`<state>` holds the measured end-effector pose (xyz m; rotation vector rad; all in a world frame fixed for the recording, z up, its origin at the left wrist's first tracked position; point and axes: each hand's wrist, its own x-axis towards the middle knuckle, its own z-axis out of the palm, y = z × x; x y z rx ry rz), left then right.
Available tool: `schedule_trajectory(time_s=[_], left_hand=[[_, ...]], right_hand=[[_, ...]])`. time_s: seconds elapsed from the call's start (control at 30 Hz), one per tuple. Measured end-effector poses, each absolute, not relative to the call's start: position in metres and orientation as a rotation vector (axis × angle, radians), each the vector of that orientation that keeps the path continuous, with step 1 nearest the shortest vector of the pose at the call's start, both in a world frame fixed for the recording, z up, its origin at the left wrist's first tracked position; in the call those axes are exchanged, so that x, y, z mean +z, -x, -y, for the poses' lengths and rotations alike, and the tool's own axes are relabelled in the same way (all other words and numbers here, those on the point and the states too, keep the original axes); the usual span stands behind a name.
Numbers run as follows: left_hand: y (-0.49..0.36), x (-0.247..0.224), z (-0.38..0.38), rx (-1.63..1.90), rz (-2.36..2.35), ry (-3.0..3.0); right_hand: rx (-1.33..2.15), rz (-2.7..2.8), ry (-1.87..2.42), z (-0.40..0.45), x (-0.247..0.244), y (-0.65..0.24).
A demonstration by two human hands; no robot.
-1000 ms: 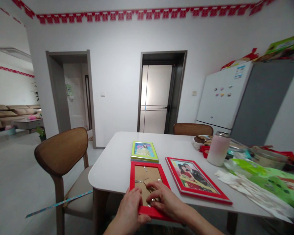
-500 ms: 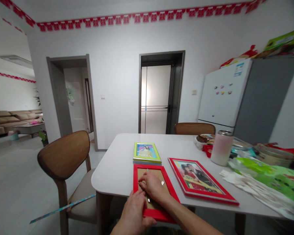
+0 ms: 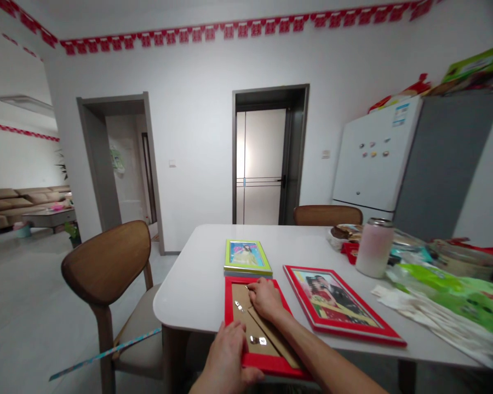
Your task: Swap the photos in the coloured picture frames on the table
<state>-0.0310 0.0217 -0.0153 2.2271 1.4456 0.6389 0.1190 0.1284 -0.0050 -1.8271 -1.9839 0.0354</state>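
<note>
A red picture frame [image 3: 267, 362] lies face down at the table's near edge, its brown backing board [image 3: 240, 323] upward. Shiny metal fittings [image 3: 258, 340] show on that board. My left hand [image 3: 228, 350] grips the frame's lower left corner, thumb along the near edge. Over the upper part of the backing, my right hand [image 3: 265, 298] has its fingers curled together, fingertips at a small metal piece; whether they pinch it is hidden. Right of it lies a second red picture frame [image 3: 340, 306], photo up. A green picture frame [image 3: 246, 257] is just beyond the worked one.
The white table [image 3: 184, 284] has a pink-white tumbler [image 3: 373, 249], white gloves [image 3: 414, 312], a green plastic package [image 3: 456, 295] and food containers on its right. A wooden chair [image 3: 107, 262] stands left, with a patterned strip [image 3: 107, 350] across it. Another chair [image 3: 327, 215] is beyond.
My right hand has shifted up and right across the backing board, uncovering its left part and metal fittings. My left hand keeps its place on the frame's corner.
</note>
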Motion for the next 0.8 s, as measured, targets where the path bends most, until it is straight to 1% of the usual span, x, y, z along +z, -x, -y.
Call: schedule_trajectory(time_s=[0.2, 0.37, 0.5, 0.7, 0.8], left_hand=[[0.03, -0.007, -0.02, 0.636, -1.456, -2.222], [0.029, -0.002, -0.016, 0.698, -1.421, -2.233], [0.028, -0.001, -0.015, 0.748, -1.42, -2.244], [0.025, 0.0, -0.015, 0.814, -1.353, -2.142], [0.025, 0.003, -0.023, 1.0, -1.288, -1.942]], right_hand=[[0.072, 2.03, 1.754, -0.114, 0.007, -0.123], [0.191, 2.119, 1.642, -0.068, 0.019, -0.148], [0.234, 2.169, 1.59, -0.039, 0.016, -0.154], [0.277, 2.035, 1.61, -0.048, 0.018, -0.156], [0.259, 2.014, 1.596, -0.053, 0.034, -0.154]])
